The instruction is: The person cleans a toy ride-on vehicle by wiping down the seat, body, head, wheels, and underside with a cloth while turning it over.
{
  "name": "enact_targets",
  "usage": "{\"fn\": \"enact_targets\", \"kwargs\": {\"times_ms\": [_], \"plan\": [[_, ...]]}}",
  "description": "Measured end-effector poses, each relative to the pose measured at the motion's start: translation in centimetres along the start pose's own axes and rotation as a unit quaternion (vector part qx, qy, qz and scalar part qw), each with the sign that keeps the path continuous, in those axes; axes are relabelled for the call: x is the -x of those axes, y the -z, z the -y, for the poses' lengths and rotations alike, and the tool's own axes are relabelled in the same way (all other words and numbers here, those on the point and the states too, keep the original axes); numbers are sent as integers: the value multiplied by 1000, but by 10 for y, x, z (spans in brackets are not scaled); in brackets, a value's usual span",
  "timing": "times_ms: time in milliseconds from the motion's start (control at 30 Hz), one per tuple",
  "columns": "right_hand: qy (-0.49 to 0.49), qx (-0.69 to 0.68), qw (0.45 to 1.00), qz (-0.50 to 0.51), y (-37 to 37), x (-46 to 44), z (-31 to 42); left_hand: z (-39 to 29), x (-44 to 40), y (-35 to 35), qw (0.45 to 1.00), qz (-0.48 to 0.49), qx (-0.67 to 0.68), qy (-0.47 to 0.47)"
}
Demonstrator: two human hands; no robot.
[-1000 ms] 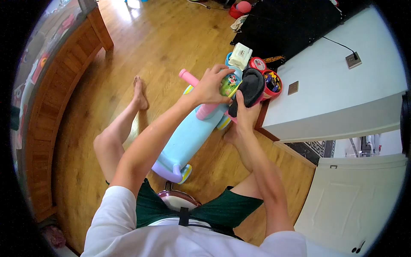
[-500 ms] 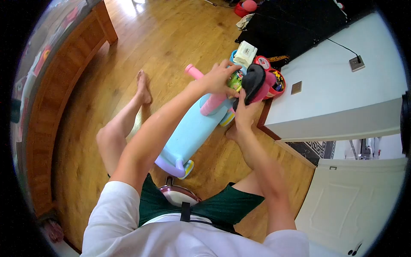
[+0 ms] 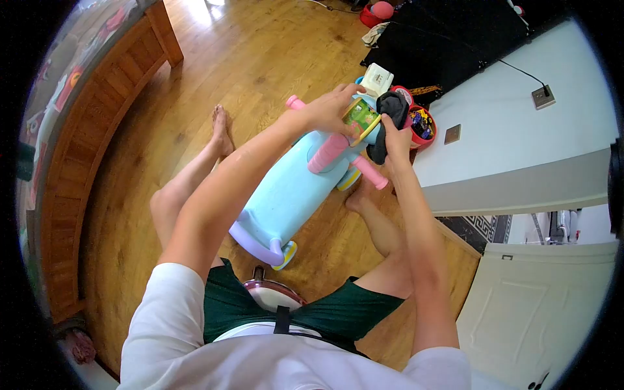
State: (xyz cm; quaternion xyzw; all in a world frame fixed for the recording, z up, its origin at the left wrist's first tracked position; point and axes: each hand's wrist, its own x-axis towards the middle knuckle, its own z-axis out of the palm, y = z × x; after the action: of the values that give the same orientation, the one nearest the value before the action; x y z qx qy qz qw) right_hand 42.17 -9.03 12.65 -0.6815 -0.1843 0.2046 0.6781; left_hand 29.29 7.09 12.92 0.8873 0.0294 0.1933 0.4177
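A light-blue ride-on toy (image 3: 286, 185) with pink handles stands on the floor between my legs. My left hand (image 3: 328, 112) spans the picture panel (image 3: 361, 120) at its front, with thumb and fingers on opposite sides of the panel. My right hand (image 3: 396, 138) grips a soft black cloth (image 3: 392, 107) against the far side of the panel, thumb on top and the other fingers mostly hidden. The cloth looks bunched and hangs down past the panel's edge.
Beyond the toy are a white box (image 3: 377, 79) and a red tub (image 3: 422, 127) of small items. A wall with sockets (image 3: 543, 97) and a white door (image 3: 517, 296) are on the right. A wooden bed frame (image 3: 107, 140) runs along the left. Something round (image 3: 272, 296) sits below me.
My left hand has shifted slightly, exposing more of the picture panel. My right hand has moved up and right, uncovering the near pink handle. The cloth's shape has changed, and its pink part no longer shows.
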Motion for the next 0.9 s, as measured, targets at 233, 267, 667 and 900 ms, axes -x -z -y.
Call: {"fn": "enact_targets", "kwargs": {"times_ms": [233,267,667,900], "plan": [[57,-18,997,-58,-10,52,-2,-7,-5,5,998,33,-53,31],[107,50,992,-39,-5,55,-21,-6,-7,2,998,29,-51,38],[160,89,982,-32,2,26,-18,-3,-26,0,988,77,-81,107],[75,80,994,13,29,-27,-40,10,4,19,982,99,141,80]]}}
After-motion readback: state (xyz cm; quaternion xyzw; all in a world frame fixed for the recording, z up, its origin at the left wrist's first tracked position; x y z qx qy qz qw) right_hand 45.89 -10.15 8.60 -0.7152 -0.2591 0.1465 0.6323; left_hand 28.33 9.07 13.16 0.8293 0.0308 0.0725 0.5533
